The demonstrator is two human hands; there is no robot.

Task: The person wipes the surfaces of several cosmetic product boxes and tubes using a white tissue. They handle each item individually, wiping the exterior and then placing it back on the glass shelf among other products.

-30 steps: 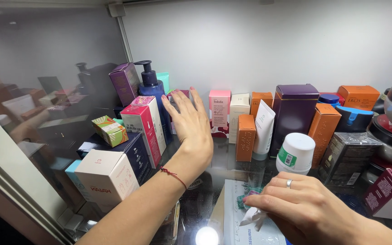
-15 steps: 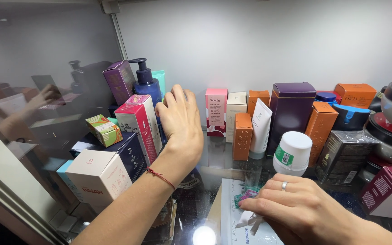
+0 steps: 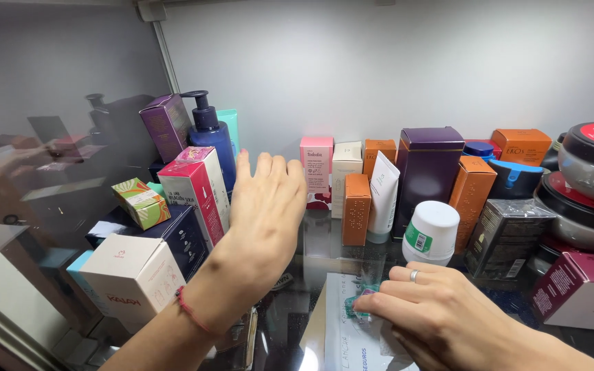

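My left hand (image 3: 266, 213) is raised with flat, open fingers in front of a pink and white box (image 3: 196, 187) and a blue pump bottle (image 3: 211, 137), holding nothing. A red string sits on its wrist. My right hand (image 3: 441, 316), with a ring on one finger, rests low at the front. Its fingertips press a small green and pink wrapped item (image 3: 360, 302) against a white printed sheet (image 3: 352, 336) on the glass shelf. A white roll-on bottle with a green label (image 3: 431, 232) stands just behind that hand.
Boxes crowd the shelf: a white box (image 3: 132, 278) at front left, orange boxes (image 3: 356, 209), a white tube (image 3: 383, 196), a tall purple box (image 3: 427, 172), a pink box (image 3: 316, 168). Round tins (image 3: 589, 178) stack at right above a maroon box (image 3: 579, 288). A glass pane (image 3: 42, 151) closes the left.
My left hand has shifted slightly lower and to the right, staying flat and open. My right hand has slid a little forward onto the sheet, fingertips still on the small wrapped item.
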